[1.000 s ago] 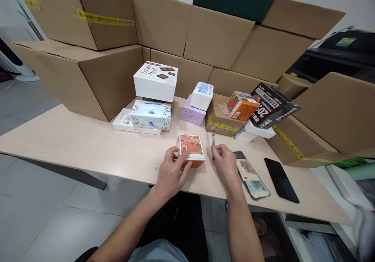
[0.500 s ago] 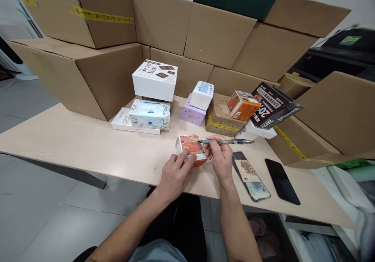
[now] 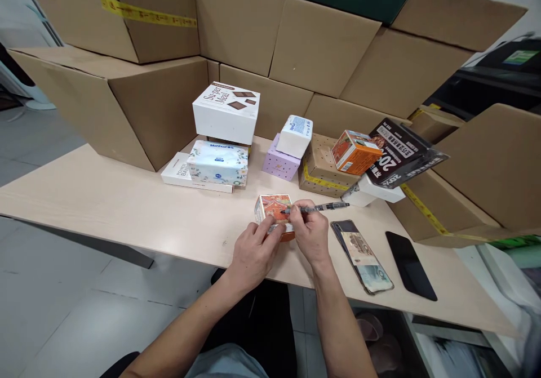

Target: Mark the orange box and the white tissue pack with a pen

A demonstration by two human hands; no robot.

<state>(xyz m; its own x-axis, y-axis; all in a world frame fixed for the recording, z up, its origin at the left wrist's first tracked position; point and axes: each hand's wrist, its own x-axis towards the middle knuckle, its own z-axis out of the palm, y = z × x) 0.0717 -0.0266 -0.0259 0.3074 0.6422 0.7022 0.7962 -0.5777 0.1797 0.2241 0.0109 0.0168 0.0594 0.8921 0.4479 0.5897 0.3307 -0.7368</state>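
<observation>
A small orange printed box (image 3: 270,202) sits near the front edge of the table, in front of my body. My left hand (image 3: 252,249) grips its near side, with the fingertips pressed on the top. In my right hand (image 3: 311,235) is a dark patterned pen (image 3: 328,206), pinched between thumb and fingers and lying almost level. Its tip is over the top of the orange box; I cannot tell whether it touches. The side of my right hand is against the box's right side.
Behind stand a tissue pack (image 3: 217,163), a white "Super Meal" box (image 3: 226,121), a purple box (image 3: 281,161), a brown box (image 3: 319,158) and another orange box (image 3: 355,152). A phone with banknotes (image 3: 363,257) and a black phone (image 3: 409,265) lie right. Cardboard cartons (image 3: 160,107) enclose the table.
My right hand has shifted slightly left and down, bringing the pen's tip from the box's far right side to over the middle of its top. My left hand keeps its hold.
</observation>
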